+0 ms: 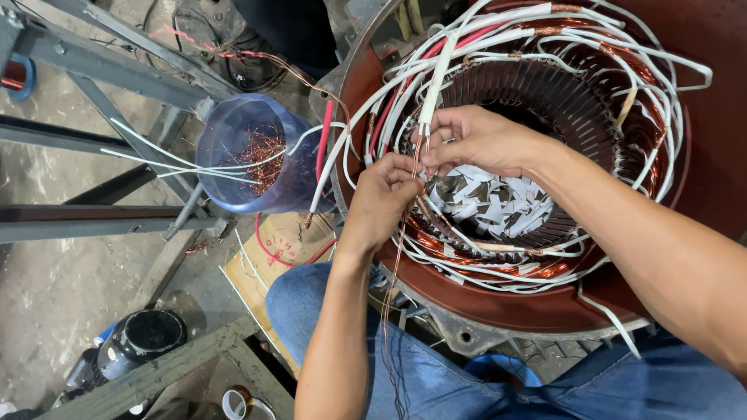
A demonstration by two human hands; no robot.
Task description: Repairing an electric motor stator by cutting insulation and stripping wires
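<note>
Thin copper wires (405, 233) are pinched by the left hand (381, 198) and the right hand (475, 140) at a white sleeve (433, 85), over the motor (545, 303). Strands are best kept bunched and straight, tension light, so the sleeve is not snagged.

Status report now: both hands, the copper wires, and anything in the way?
Left hand and right hand both pinch the copper wire strands under a white sleeve. Strands hang over the stator rim. White leads crowd close around.
</note>
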